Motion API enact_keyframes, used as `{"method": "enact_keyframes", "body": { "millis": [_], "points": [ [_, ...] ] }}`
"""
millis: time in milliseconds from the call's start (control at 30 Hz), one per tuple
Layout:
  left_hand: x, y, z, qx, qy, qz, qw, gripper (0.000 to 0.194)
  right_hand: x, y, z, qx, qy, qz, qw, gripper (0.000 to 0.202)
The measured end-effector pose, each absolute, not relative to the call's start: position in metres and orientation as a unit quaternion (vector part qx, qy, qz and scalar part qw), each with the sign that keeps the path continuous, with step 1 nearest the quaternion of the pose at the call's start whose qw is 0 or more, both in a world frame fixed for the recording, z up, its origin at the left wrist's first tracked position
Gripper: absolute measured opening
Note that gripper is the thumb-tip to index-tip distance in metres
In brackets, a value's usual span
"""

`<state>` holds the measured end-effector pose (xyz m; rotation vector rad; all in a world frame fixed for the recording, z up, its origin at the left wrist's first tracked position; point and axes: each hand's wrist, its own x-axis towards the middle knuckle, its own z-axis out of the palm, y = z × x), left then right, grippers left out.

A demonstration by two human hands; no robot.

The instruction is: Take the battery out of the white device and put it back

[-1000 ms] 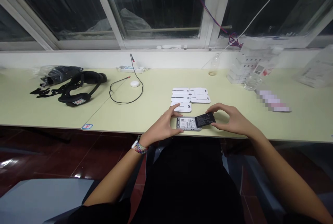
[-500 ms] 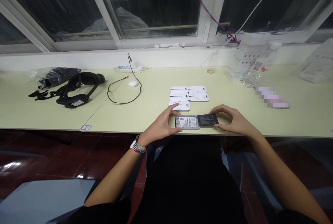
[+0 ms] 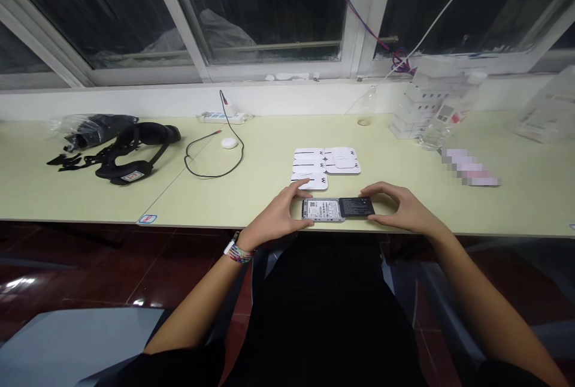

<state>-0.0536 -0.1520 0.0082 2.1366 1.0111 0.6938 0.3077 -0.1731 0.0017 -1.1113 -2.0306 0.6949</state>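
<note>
Close to the table's front edge lies a small flat device with its back off, showing a printed label and a silver-grey rim. My left hand grips its left end between thumb and fingers. A thin black battery with fine printed text is pinched at its right end by my right hand. The battery's left edge meets or slightly overlaps the device's right end; which of these I cannot tell. Just behind the device, several white rounded cards or covers with a black stripe lie in two columns.
A black headset, a looped black cable, a white round case and a power strip lie to the left. Stacked white boxes, a plastic bottle and a blurred pinkish item are on the right.
The battery in my right hand has shifted very slightly left against the device. My left hand keeps its grip, and the rest of the table looks the same.
</note>
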Motion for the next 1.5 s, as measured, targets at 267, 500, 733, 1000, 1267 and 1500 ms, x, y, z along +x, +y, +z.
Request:
{"method": "enact_keyframes", "body": {
  "millis": [267, 500, 733, 1000, 1267, 1500],
  "points": [
    [-0.0531, -0.1506, 0.0072, 0.821, 0.385, 0.268, 0.325, 0.096, 0.3081, -0.1717, 0.0004, -0.432, -0.785, 0.269, 0.353, 0.045],
    [-0.0536, -0.1501, 0.0061, 0.819, 0.386, 0.271, 0.327, 0.093, 0.3069, -0.1734, 0.0038, -0.436, -0.784, 0.27, 0.349, 0.046],
    [-0.0529, -0.1503, 0.0074, 0.823, 0.379, 0.274, 0.323, 0.092, 0.3068, -0.1738, 0.0048, -0.439, -0.782, 0.273, 0.348, 0.047],
    [-0.053, -0.1499, 0.0071, 0.823, 0.384, 0.271, 0.32, 0.091, 0.3071, -0.1735, 0.0041, -0.437, -0.782, 0.275, 0.349, 0.047],
    [-0.0534, -0.1496, 0.0063, 0.824, 0.376, 0.275, 0.322, 0.09, 0.3074, -0.1738, 0.004, -0.438, -0.783, 0.268, 0.35, 0.046],
    [-0.0532, -0.1497, 0.0065, 0.826, 0.373, 0.276, 0.32, 0.089, 0.3078, -0.1741, 0.0038, -0.441, -0.783, 0.269, 0.346, 0.046]
  ]
}}
